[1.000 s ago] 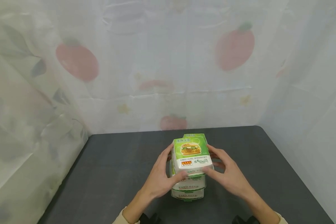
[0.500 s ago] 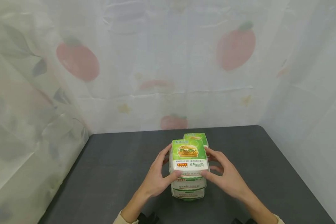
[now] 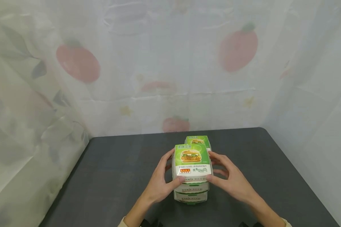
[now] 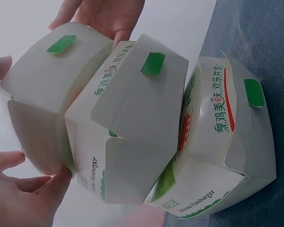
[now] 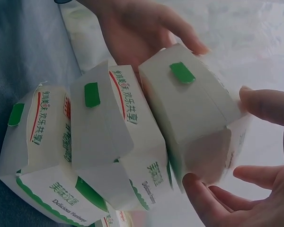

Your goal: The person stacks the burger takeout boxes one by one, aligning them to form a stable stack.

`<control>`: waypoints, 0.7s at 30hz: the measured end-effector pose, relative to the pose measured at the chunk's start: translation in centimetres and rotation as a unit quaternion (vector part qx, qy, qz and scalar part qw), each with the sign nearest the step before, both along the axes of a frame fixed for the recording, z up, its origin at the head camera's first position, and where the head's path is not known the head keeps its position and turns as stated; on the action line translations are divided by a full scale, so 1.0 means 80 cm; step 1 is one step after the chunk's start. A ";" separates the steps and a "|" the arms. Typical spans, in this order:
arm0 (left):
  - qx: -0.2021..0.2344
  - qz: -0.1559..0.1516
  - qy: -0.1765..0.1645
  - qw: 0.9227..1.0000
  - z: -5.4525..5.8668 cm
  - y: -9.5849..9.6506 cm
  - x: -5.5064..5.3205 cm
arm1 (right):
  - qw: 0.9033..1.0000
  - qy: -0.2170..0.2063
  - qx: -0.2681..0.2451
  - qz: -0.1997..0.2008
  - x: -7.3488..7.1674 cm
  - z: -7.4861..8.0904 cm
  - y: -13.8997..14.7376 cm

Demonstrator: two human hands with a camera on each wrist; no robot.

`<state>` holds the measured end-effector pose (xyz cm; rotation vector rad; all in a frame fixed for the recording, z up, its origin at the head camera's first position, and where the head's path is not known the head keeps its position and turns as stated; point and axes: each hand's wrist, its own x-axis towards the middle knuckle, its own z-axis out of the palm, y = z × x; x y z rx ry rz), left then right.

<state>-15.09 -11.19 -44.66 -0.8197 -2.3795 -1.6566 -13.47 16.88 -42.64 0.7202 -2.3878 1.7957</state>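
Two hands hold the top hamburger box (image 3: 191,171), a green and white carton with a burger picture on its lid. My left hand (image 3: 160,186) grips its left side, thumb at the front edge and fingers along the side. From the right, my right hand (image 3: 234,181) holds it the same way. Directly below sits a middle hamburger box (image 4: 132,113), resting on a bottom hamburger box (image 4: 217,137) that stands on the dark table. The top box lies right at the middle box's lid, and all show green front tabs in the wrist views.
Behind the stack, a further green hamburger box (image 3: 197,140) shows partly, its lower part hidden. The dark table (image 3: 125,164) reaches back to a white curtain (image 3: 170,63) printed with fruit, with curtain sides at left and right.
The top hamburger box has shifted slightly left and down over the stack, with both hands keeping hold of it. The lower boxes and the one behind have stayed in place.
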 end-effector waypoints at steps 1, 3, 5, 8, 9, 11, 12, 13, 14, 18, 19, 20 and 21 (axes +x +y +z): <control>0.000 0.001 0.000 1.000 0.000 0.000 0.000 | 1.000 0.003 0.001 0.004 -0.001 0.001 0.001; -0.002 0.002 0.001 1.000 -0.001 0.000 0.000 | 1.000 0.004 0.000 0.012 -0.001 0.002 0.004; -0.004 0.003 0.002 1.000 -0.001 0.000 0.001 | 1.000 0.008 -0.004 0.020 -0.002 0.003 0.007; -0.007 0.007 0.002 1.000 -0.001 0.001 0.002 | 0.999 0.010 -0.008 0.031 -0.003 0.005 0.012; -0.007 0.008 0.002 1.000 -0.001 0.001 0.003 | 0.999 0.012 -0.007 0.031 -0.004 0.007 0.014; -0.006 0.009 0.004 1.000 -0.002 0.001 0.003 | 0.999 0.017 -0.001 0.032 -0.006 0.011 0.017; -0.006 0.008 0.007 1.000 -0.002 0.001 0.003 | 0.999 0.019 0.003 0.030 -0.007 0.013 0.019; -0.005 0.008 0.010 1.000 -0.002 0.001 0.003 | 0.999 0.021 0.006 0.028 -0.009 0.015 0.020; -0.005 0.008 0.014 1.000 -0.003 0.001 0.003 | 0.999 0.024 0.010 0.025 -0.011 0.018 0.022; -0.006 0.008 0.029 1.000 -0.003 0.001 0.002 | 0.999 0.034 0.025 0.005 -0.021 0.025 0.028; -0.007 0.009 0.030 0.999 -0.003 0.001 0.002 | 0.999 0.037 0.029 -0.001 -0.025 0.026 0.029; -0.009 0.011 0.031 0.999 -0.003 0.002 0.002 | 0.999 0.039 0.033 -0.007 -0.028 0.026 0.031; -0.009 0.010 0.031 0.999 -0.002 0.002 0.001 | 0.998 0.039 0.037 -0.013 -0.032 0.026 0.032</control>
